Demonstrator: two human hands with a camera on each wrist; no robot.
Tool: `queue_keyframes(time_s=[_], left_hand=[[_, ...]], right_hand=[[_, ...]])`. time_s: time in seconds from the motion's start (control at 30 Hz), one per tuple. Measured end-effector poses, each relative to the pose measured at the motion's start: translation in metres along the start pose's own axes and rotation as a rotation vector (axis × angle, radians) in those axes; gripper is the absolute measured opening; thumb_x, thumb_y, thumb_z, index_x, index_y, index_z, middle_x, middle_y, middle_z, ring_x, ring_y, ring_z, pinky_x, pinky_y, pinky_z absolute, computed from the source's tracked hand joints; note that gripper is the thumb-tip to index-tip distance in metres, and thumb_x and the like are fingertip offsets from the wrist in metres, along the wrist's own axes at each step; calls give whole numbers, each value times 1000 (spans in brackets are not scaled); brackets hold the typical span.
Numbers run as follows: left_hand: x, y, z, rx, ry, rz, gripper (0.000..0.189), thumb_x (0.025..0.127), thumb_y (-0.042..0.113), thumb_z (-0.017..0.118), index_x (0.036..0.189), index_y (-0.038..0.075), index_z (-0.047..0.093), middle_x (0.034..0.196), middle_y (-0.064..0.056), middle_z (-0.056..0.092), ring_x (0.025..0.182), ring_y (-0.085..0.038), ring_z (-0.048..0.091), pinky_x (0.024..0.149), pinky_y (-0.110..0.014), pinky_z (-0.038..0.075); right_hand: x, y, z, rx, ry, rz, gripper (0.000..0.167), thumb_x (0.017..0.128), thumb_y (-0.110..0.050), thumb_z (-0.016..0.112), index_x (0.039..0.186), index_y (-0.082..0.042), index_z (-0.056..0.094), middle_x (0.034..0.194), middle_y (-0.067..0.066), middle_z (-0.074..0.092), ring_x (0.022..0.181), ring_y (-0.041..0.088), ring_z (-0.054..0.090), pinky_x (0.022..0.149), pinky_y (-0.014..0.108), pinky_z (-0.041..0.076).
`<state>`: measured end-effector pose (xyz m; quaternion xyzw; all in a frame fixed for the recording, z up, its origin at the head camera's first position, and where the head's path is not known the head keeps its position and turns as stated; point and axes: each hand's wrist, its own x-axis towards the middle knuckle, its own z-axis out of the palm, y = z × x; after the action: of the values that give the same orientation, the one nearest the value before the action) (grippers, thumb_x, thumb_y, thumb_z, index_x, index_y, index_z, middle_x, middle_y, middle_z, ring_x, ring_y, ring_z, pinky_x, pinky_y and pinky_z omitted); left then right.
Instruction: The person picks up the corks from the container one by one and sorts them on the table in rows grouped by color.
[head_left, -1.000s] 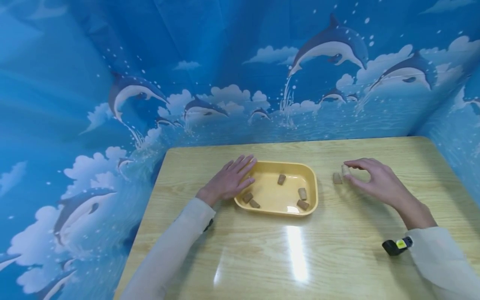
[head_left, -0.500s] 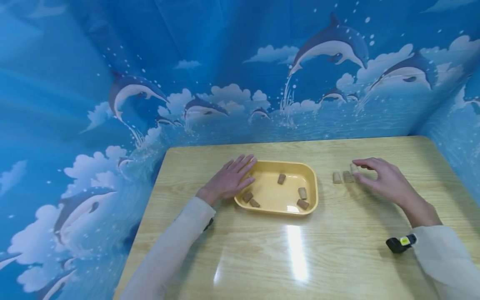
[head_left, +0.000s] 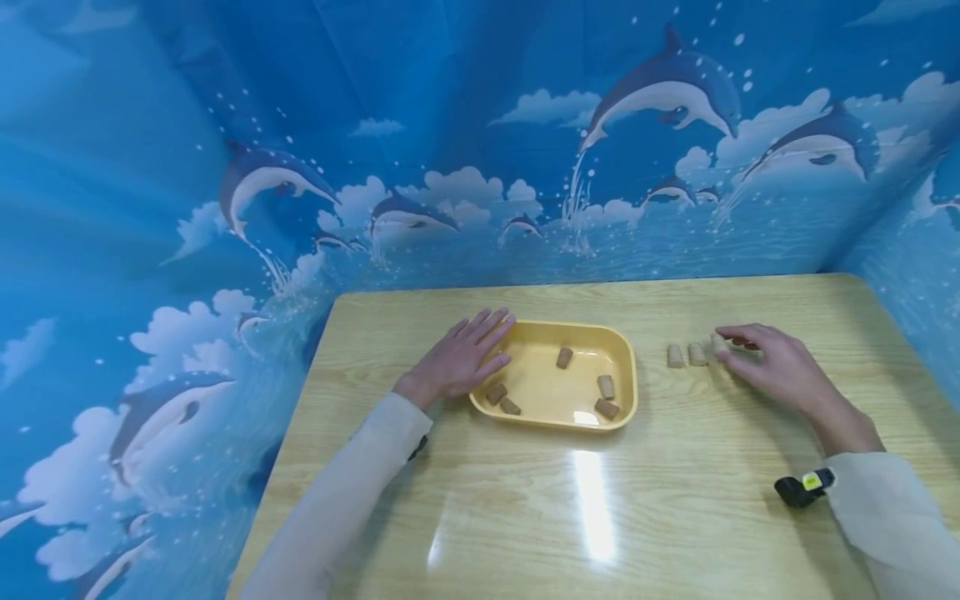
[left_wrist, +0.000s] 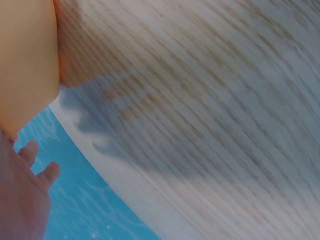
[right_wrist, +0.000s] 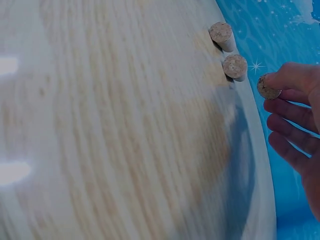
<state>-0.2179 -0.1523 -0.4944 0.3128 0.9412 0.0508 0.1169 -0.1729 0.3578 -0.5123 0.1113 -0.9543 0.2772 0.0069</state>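
Note:
My right hand point(head_left: 780, 367) pinches a cork point(right_wrist: 269, 86) between thumb and index finger; the other fingers extend loosely below in the right wrist view. Just left of it, two corks stand on the table in a row, a nearer cork point(head_left: 697, 354) and a farther cork point(head_left: 675, 356). My left hand point(head_left: 457, 358) lies with spread, straight fingers on the left rim of a yellow tray point(head_left: 551, 423). Inside the tray several corks lie on their sides, among them a pale cork point(head_left: 605, 387) and a brown cork point(head_left: 564, 358). The left wrist view shows only part of that hand.
The wood-grain table point(head_left: 525, 517) has its far edge against a blue dolphin-print curtain point(head_left: 480, 150). More curtain hangs at the left and right sides. Glare streaks mark the table in front of the tray.
My right hand has moved rightward with a cork and dropped slightly. A second standing cork has come into sight beside the first. The left hand and the tray have stayed still.

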Motion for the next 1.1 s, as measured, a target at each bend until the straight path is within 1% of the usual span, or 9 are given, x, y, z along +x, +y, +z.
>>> queue_keyframes(time_s=[0.2,0.37,0.63,0.87,1.1], left_hand=[[0,-1,1,-11,6,10,71,117,59,21,177,28,0,186,4,-5,173,-26,-2,140,-54,11],[1,-1,2,-10,3,9,72,117,60,21,177,28,-1,186,4,-6,173,-26,-2,140,-53,10],[0,1,0,8,12,3,71,117,59,21,177,27,0,186,3,-4,173,-26,-1,140,-53,12],[0,0,0,-2,11,4,71,117,59,21,177,27,0,186,4,-4,173,-25,-1,140,-53,12],[-1,0,-1,-2,8,7,71,117,59,21,177,27,1,186,4,-4,173,-25,-1,140,-53,12]], right_hand=[[-1,7,7,-5,-7,-5,49,108,-27,70,145,4,64,137,35,67,120,52,65,98,72,49],[-3,11,12,3,-29,5,50,109,-28,69,146,5,63,138,35,66,123,53,64,101,72,48],[0,12,13,-12,-34,-5,50,108,-25,71,146,6,63,137,35,66,123,53,64,101,72,48],[0,11,14,-17,-43,0,50,108,-23,72,146,7,62,137,36,65,123,54,64,101,72,48],[0,9,15,-21,-39,7,50,107,-25,72,145,7,62,138,35,66,123,54,64,101,72,48]])
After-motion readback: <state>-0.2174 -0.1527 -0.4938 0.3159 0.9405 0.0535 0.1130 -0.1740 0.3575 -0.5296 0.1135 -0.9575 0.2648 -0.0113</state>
